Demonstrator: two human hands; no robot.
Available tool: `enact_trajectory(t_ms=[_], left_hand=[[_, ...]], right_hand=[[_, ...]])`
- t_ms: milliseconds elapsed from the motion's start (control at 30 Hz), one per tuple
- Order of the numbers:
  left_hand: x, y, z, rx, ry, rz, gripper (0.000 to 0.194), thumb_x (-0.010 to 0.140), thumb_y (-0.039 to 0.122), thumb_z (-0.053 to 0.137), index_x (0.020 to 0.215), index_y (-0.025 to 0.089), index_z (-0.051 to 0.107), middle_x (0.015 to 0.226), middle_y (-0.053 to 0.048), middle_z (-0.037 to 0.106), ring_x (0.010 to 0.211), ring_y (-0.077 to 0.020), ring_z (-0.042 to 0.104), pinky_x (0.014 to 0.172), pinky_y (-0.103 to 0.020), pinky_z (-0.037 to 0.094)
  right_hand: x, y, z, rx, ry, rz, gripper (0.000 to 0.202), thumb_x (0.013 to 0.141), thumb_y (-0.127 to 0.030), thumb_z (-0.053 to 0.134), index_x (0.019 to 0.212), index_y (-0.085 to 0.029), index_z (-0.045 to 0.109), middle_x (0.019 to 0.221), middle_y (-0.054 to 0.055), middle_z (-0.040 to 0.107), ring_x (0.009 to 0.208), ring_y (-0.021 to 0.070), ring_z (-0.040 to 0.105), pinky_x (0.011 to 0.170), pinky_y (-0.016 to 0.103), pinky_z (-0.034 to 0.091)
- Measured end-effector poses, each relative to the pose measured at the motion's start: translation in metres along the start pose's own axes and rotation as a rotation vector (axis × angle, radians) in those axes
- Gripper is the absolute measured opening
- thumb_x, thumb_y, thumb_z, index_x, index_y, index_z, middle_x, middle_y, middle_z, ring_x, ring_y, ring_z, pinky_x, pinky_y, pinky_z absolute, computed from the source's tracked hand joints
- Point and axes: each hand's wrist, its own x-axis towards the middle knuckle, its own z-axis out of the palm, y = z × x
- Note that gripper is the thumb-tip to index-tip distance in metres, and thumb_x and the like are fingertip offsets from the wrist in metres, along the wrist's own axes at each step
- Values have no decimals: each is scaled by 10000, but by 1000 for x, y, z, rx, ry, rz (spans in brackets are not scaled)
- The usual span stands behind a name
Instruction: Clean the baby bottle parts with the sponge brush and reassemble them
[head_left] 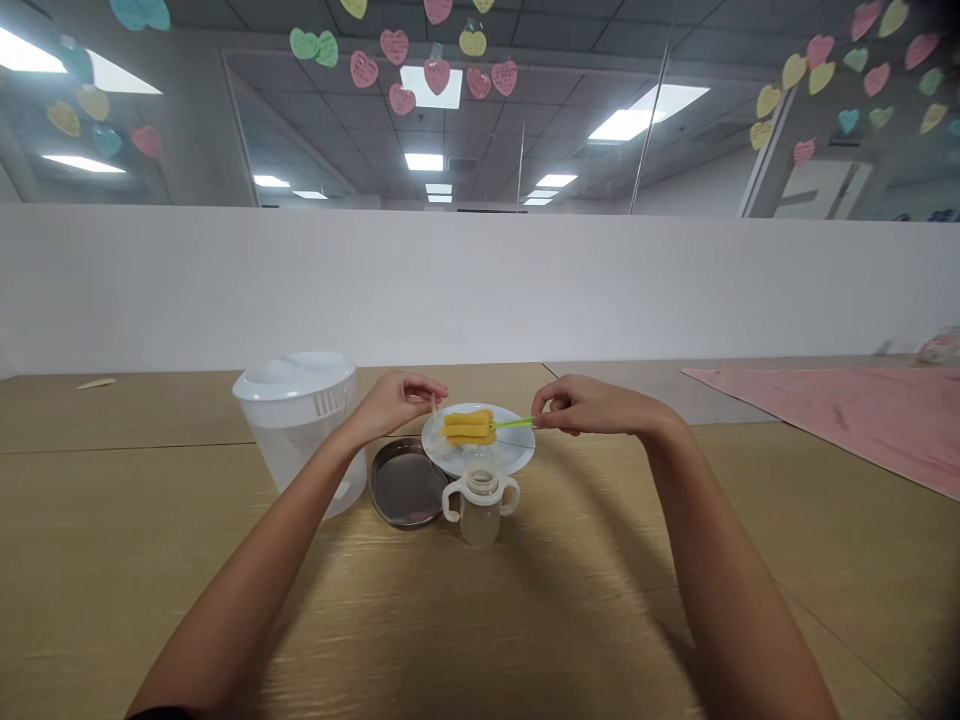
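My right hand [574, 405] pinches the thin green handle of a sponge bottle brush [469, 428], whose yellow ribbed head points left over a white plate [517, 462]. Between the fingertips of my left hand [401, 402] is a thin translucent piece [434, 408], at the plate's left rim; its kind is unclear. Some clear items lie on the plate, partly hidden by the brush. In front of the plate stands an uncapped baby bottle [480, 518] with two white side handles.
Left of the bottle lies a round dark metal pan [407, 485]. A white lidded bucket [296, 400] stands behind my left forearm. On the right is a pink cloth [840, 410]. A white wall [480, 290] rises behind the table [480, 630].
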Motion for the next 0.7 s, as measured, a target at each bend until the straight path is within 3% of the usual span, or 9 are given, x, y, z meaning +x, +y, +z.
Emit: enact_trajectory(t_ms=[133,233,400,533,700], left_hand=[[1,-3,7,165,139,136,223,695,340,623,779,138,666,819,-49,698,748,-155,626,725,-264,492],[-2,3,13,323,167,170,296,784,415,526,743,147,646,767,-41,686,685,-144,612,635,-236,457],[-7,13,15,576,39,61,347,876,375,364,812,158,628,683,-39,673,632,-154,617,581,-228,417],[-8,7,10,812,-40,-67,317,875,296,347,951,149,617,786,-97,679,689,-192,629,617,-263,426],[-9,-10,6,952,-196,-249,195,753,153,471,753,92,657,746,-200,657,789,-288,630,684,-346,443]], right_hand=[[1,1,0,-2,10,3,232,758,-362,492,792,-183,635,570,-9,498,556,114,444,475,220,289],[2,3,0,-7,24,25,241,757,-367,487,797,-182,636,566,-4,500,556,118,441,464,221,280],[2,5,0,-19,46,44,236,754,-370,485,784,-190,633,581,0,511,566,123,461,464,222,290],[2,4,1,-16,57,48,228,744,-367,495,774,-185,630,593,4,523,569,123,469,473,223,298],[2,1,1,-29,60,73,223,738,-370,502,773,-188,626,590,7,529,570,125,472,474,222,299]])
